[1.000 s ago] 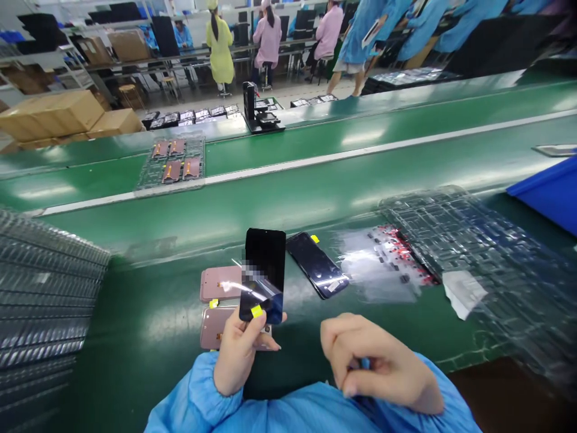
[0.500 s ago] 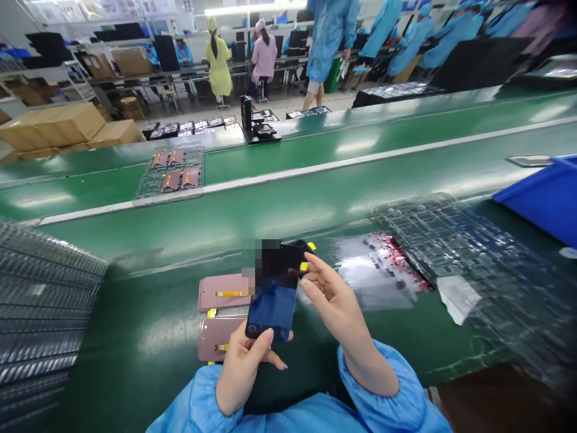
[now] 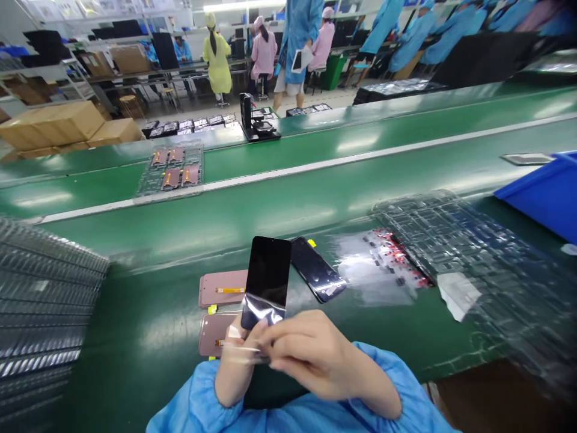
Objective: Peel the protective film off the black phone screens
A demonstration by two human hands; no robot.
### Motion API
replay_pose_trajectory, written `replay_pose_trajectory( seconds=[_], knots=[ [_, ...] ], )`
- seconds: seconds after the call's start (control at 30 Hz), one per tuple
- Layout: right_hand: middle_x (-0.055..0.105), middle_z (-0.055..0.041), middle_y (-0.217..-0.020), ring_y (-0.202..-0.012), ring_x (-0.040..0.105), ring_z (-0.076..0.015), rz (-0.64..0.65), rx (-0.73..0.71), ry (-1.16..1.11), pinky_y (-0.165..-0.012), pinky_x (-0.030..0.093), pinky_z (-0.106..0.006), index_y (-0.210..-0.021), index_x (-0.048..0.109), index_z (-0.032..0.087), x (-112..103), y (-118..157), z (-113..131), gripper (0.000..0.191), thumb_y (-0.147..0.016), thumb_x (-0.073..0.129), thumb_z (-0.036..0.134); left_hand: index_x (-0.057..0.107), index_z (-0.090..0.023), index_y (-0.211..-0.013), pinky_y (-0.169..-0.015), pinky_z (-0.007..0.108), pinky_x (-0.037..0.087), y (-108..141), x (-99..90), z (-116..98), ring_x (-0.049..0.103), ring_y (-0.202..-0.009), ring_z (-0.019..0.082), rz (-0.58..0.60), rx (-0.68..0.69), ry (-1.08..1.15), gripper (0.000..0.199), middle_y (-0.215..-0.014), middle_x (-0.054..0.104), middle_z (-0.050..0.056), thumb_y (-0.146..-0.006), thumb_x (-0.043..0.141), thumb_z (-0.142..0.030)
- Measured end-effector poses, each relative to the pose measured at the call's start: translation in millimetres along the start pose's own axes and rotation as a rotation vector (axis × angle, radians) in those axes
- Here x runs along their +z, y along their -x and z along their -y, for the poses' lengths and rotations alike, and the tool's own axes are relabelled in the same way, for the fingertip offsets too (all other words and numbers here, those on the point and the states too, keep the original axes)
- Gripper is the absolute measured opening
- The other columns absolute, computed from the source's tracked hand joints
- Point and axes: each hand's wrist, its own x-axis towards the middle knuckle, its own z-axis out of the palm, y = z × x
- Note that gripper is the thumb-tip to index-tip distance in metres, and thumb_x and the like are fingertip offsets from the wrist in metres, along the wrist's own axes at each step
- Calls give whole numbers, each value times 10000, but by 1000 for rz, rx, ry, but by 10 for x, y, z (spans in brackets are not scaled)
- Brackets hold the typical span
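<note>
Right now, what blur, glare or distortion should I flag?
Head view: the right hand and the clear film at its fingertips look motion-blurred; glare crosses the lower part of the black screen in the left hand; reflections streak the green bench; the tray stack looks stretched at the edge.

The left hand is held low in front of the body, its wrist raised out of a gathered blue sleeve. The right hand is brought across to meet it, thumb and fingers bent inward, apparently pinched together, though the fingertips are blurred. Both forearms are angled inward.
</note>
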Motion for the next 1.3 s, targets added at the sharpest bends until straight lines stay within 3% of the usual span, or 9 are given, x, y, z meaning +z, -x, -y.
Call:
replay_pose_trajectory(
  seconds=[0.07,0.13,0.27,0.37,0.53,0.7,0.87,1.13,1.3],
  knots=[
    [742,-27,-763,-601,645,-126,38,41,-235,-550,437,-257,-824,593,202,-72,52,57,158,-948,507,251,629,-144,-899,-516,213,508,10,-4,-47,623,-484,96,-8,-37,8,330,-835,754,61,-795,739,-437],
    [741,-10,-695,-528,600,-122,-12,128,-348,-534,420,-269,-787,573,217,-163,121,61,182,-943,501,279,616,-142,-912,-487,205,493,36,-1,-96,604,-443,84,7,-74,31,358,-850,762,76,-793,736,-457],
    [735,-19,-668,-548,586,-144,-213,246,-503,-559,434,-286,-735,568,220,-275,257,-47,219,-941,530,283,617,-145,-906,-516,215,530,92,20,-146,622,-474,95,81,-37,54,333,-811,761,66,-805,731,-441],
    [706,-35,-630,-502,531,-153,-379,307,-662,-489,390,-284,-730,595,218,-265,325,-161,211,-916,576,314,621,-147,-889,-511,214,548,118,30,-143,640,-509,104,135,-10,55,296,-814,756,62,-820,724,-416],
    [670,-23,-592,-430,402,-125,-495,385,-857,-417,286,-253,-738,611,227,-214,374,-299,189,-878,619,354,641,-130,-1008,-534,221,576,130,30,-116,719,-722,185,207,-19,68,290,-848,744,98,-859,693,-373],
    [659,-29,-605,-461,431,-125,-511,419,-918,-415,275,-243,-754,614,218,-185,429,-354,169,-878,605,331,654,-119,-890,-516,237,588,128,21,-66,722,-730,207,203,-5,94,265,-794,705,82,-841,710,-374],
    [638,-21,-598,-447,399,-126,-511,418,-892,-422,286,-252,-759,588,226,-172,439,-368,164,-885,585,331,666,-118,-1029,-488,265,587,152,10,-33,674,-552,146,171,-40,84,347,-892,699,90,-819,727,-387],
    [656,-25,-596,-410,409,-131,-481,361,-800,-398,315,-261,-757,573,231,-172,375,-279,191,-909,568,347,699,-148,-1010,-534,264,591,169,60,-129,737,-857,274,173,-29,143,274,-903,745,104,-831,722,-353],
    [774,-49,-804,-545,625,-136,-269,241,-578,-544,476,-278,-814,614,212,-4,290,-8,193,-962,537,310,721,-135,-928,-656,258,591,122,105,-137,739,-744,192,0,-77,276,332,-939,770,98,-768,780,-421]
  ],
)
